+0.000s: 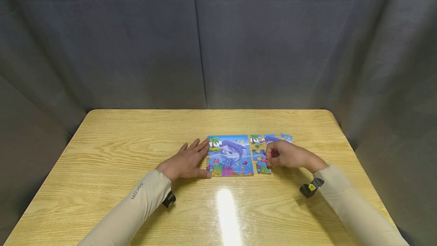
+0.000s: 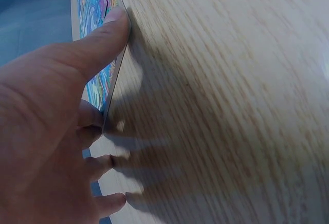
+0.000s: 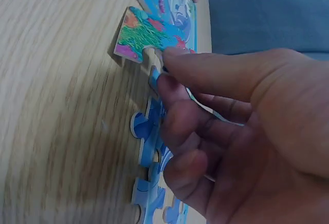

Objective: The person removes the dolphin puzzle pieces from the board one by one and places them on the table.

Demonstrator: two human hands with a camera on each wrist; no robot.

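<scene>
I saw a flat, square puzzle board [image 1: 228, 155] with a purple dolphin, a palm tree and bright sea plants on it, lying on the light yellow-brown wooden tabletop [image 1: 136, 132]. The person's left hand [image 1: 187, 162] was at its left side, with long, spread-out fingers and its thumb touching the near left corner. The right hand [image 1: 286, 154] was on the other side, curled in, with its thumb and pointer finger pinching a puzzle piece with green sea grass and red and pink bits [image 3: 141, 34]. That piece was tipped a little, just beside the board's right edge. More loose pieces lay near it: one with a palm tree [image 1: 254, 139], one with blue water [image 1: 258, 155] and one with purple dolphin parts [image 1: 271, 139]. Behind the tabletop hung a dark grey curtain [image 1: 136, 48].
</scene>
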